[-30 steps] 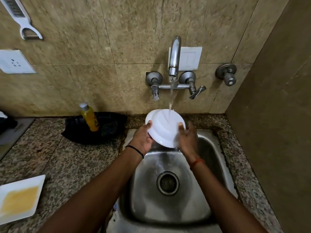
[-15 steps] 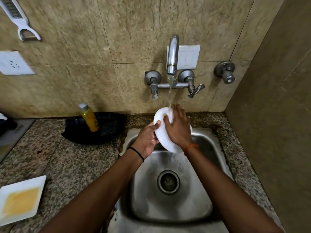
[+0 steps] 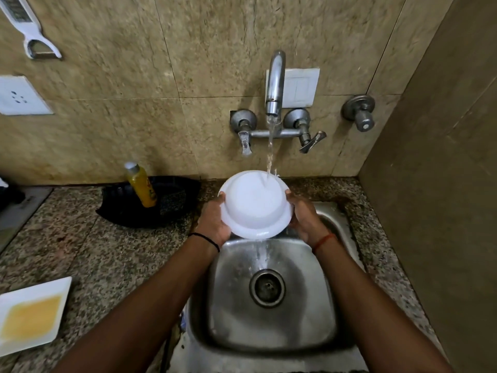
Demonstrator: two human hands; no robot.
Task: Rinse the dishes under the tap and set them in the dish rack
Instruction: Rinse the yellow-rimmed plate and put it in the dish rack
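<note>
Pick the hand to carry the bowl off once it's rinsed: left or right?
Left, probably. Both hands hold the bowl by its rim under the tap. The left hand is on the counter side; the right hand faces the side wall. No rack is visible.

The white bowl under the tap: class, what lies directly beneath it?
Beneath the white bowl is the steel sink; water runs off its lower rim toward the drain. The bowl and both hands hide the sink's back wall.

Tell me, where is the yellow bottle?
In the head view, the yellow bottle stands on the left, on the counter by the wall, against a black tray, left of the sink.
</note>
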